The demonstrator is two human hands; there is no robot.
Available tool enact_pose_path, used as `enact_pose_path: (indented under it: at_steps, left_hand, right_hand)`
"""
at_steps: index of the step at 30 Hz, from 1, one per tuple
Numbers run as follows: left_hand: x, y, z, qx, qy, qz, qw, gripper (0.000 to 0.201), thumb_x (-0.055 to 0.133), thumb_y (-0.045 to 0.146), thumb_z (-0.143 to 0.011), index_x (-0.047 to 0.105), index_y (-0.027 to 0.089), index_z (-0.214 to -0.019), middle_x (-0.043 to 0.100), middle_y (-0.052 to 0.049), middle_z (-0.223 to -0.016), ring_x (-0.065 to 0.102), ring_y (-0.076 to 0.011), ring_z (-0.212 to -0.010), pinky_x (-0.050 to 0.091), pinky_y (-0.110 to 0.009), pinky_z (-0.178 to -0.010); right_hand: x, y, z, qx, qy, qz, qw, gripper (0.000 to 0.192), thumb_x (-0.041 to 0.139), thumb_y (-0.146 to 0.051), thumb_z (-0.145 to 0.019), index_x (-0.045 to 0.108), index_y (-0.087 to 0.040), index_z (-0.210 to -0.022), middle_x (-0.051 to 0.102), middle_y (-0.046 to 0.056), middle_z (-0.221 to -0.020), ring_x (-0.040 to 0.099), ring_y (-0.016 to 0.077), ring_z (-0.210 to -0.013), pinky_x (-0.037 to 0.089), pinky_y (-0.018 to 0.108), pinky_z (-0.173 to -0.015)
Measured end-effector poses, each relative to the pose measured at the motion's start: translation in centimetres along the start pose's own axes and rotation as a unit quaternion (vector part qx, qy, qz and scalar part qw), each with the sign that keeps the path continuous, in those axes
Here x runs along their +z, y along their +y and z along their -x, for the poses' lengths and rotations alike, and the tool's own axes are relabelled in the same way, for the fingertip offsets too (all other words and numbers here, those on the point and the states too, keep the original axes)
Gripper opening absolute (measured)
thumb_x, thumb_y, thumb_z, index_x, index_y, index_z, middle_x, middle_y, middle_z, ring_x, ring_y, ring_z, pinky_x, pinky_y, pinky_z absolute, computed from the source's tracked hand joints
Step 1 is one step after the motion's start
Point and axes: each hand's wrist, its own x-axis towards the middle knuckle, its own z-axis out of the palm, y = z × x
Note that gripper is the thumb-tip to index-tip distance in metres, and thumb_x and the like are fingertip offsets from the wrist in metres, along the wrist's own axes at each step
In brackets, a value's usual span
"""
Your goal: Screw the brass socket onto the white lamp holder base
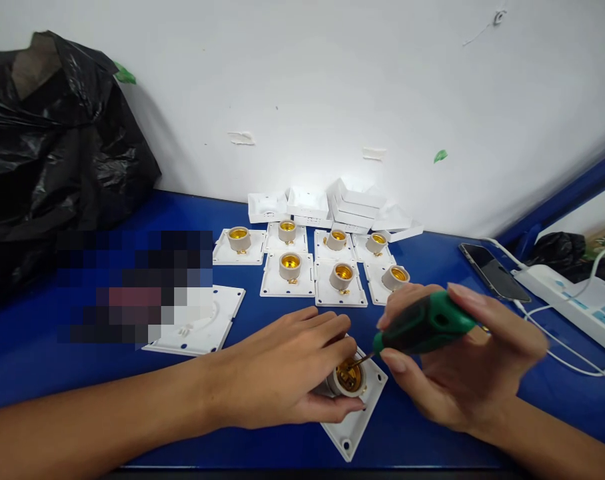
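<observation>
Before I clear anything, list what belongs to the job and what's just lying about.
Likely the job's: green screwdriver in the right hand; socket and white plate, held by the left hand; seven socketed plates behind; perhaps the white trays.

Apparently lying about: phone; power strip; black plastic bag.

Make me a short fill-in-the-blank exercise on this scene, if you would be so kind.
The right hand holds a black-and-____ screwdriver.
Beyond the lamp socket that the left hand steadies, ____ other lamp sockets stand on white plates.
A smartphone lies on the ____ tabletop.

Missing words: green; seven; blue.
</observation>
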Motion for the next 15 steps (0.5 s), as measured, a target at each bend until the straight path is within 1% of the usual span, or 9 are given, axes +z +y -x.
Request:
enact_pose_path:
  at_steps: [2, 4, 5, 6, 7, 8, 10, 12, 15]
  left_hand:
    - [-0.06, 0.19, 0.06, -0.004, 0.000, -0.005, 1.000, 0.036, 0.068, 0.052, -0.097, 0.061, 0.018, -0.105, 0.065, -0.006, -0.101, 0.065, -0.0244, -0.093, 0.050, -0.041, -0.096]
    - [-0.09, 0.28, 0.05, -0.004, -0.007, -0.005, 1.000, 0.036, 0.069, 0.052, -0.096, 0.061, 0.018, -0.103, 0.065, -0.005, -0.101, 0.065, -0.0244, -0.093, 0.050, -0.041, -0.095]
    - [-0.09, 0.27, 0.01, -0.002, -0.010, -0.005, 1.000, 0.036, 0.069, 0.053, -0.096, 0.061, 0.018, -0.101, 0.065, -0.005, -0.100, 0.065, -0.0243, -0.092, 0.050, -0.041, -0.093]
    - [-0.08, 0.25, -0.03, 0.002, -0.013, -0.006, 1.000, 0.036, 0.068, 0.053, -0.096, 0.061, 0.018, -0.100, 0.065, -0.005, -0.100, 0.065, -0.0243, -0.092, 0.050, -0.040, -0.092]
    - [-0.06, 0.21, -0.07, 0.006, -0.015, -0.007, 1.000, 0.036, 0.068, 0.053, -0.097, 0.062, 0.018, -0.100, 0.065, -0.005, -0.100, 0.065, -0.0242, -0.092, 0.050, -0.039, -0.091]
    - [-0.04, 0.18, -0.11, 0.008, -0.016, -0.007, 1.000, 0.036, 0.067, 0.053, -0.097, 0.062, 0.018, -0.101, 0.065, -0.005, -0.100, 0.065, -0.0243, -0.093, 0.050, -0.039, -0.091]
    - [-0.02, 0.18, -0.14, 0.007, -0.016, -0.007, 1.000, 0.037, 0.067, 0.053, -0.097, 0.062, 0.018, -0.105, 0.065, -0.006, -0.102, 0.065, -0.0248, -0.095, 0.050, -0.039, -0.092]
    - [-0.04, 0.25, -0.12, -0.001, -0.014, -0.007, 1.000, 0.037, 0.068, 0.053, -0.097, 0.062, 0.018, -0.104, 0.065, -0.006, -0.102, 0.065, -0.0248, -0.095, 0.049, -0.040, -0.095]
    - [-0.10, 0.35, -0.05, -0.004, -0.012, -0.003, 1.000, 0.036, 0.069, 0.053, -0.096, 0.061, 0.018, -0.099, 0.065, -0.005, -0.100, 0.065, -0.0243, -0.091, 0.050, -0.040, -0.093]
  right_hand:
    - [0.18, 0.11, -0.11, -0.014, 0.042, -0.013, 0.999, 0.086, 0.076, -0.001, -0.074, 0.047, -0.036, -0.147, 0.062, 0.000, -0.095, 0.062, 0.0185, -0.062, 0.059, 0.039, -0.055]
    - [0.17, 0.10, -0.21, 0.013, 0.032, -0.026, 0.999, 0.087, 0.075, -0.003, -0.077, 0.042, -0.039, -0.149, 0.062, -0.003, -0.091, 0.060, 0.0166, -0.059, 0.058, 0.037, -0.054]
    - [0.10, 0.06, -0.28, -0.001, 0.028, -0.031, 0.999, 0.084, 0.076, -0.006, -0.078, 0.043, -0.037, -0.149, 0.064, -0.001, -0.094, 0.062, 0.0172, -0.060, 0.059, 0.038, -0.055]
    - [-0.01, 0.00, -0.36, 0.014, 0.011, -0.024, 1.000, 0.083, 0.074, -0.007, -0.081, 0.042, -0.036, -0.151, 0.065, 0.000, -0.099, 0.067, 0.0197, -0.068, 0.063, 0.041, -0.062]
    - [-0.13, -0.06, -0.45, -0.005, 0.007, -0.037, 0.999, 0.077, 0.069, -0.006, -0.082, 0.044, -0.030, -0.152, 0.066, 0.004, -0.102, 0.070, 0.0211, -0.071, 0.064, 0.042, -0.063]
    - [-0.23, -0.12, -0.55, -0.005, -0.029, -0.061, 0.998, 0.078, 0.064, -0.006, -0.084, 0.040, -0.027, -0.155, 0.066, 0.005, -0.103, 0.071, 0.0215, -0.074, 0.065, 0.042, -0.065]
    - [-0.30, -0.17, -0.71, -0.003, -0.065, -0.090, 0.994, 0.081, 0.062, -0.003, -0.084, 0.035, -0.023, -0.158, 0.068, 0.006, -0.102, 0.072, 0.0228, -0.078, 0.066, 0.043, -0.065]
    - [-0.19, -0.17, -0.79, -0.016, -0.040, -0.087, 0.995, 0.082, 0.068, -0.002, -0.080, 0.040, -0.022, -0.155, 0.068, 0.005, -0.097, 0.070, 0.0219, -0.072, 0.064, 0.041, -0.058]
    - [-0.01, -0.14, -0.75, -0.015, 0.003, -0.075, 0.997, 0.083, 0.077, -0.001, -0.076, 0.047, -0.029, -0.148, 0.067, 0.000, -0.087, 0.062, 0.0176, -0.057, 0.057, 0.034, -0.046]
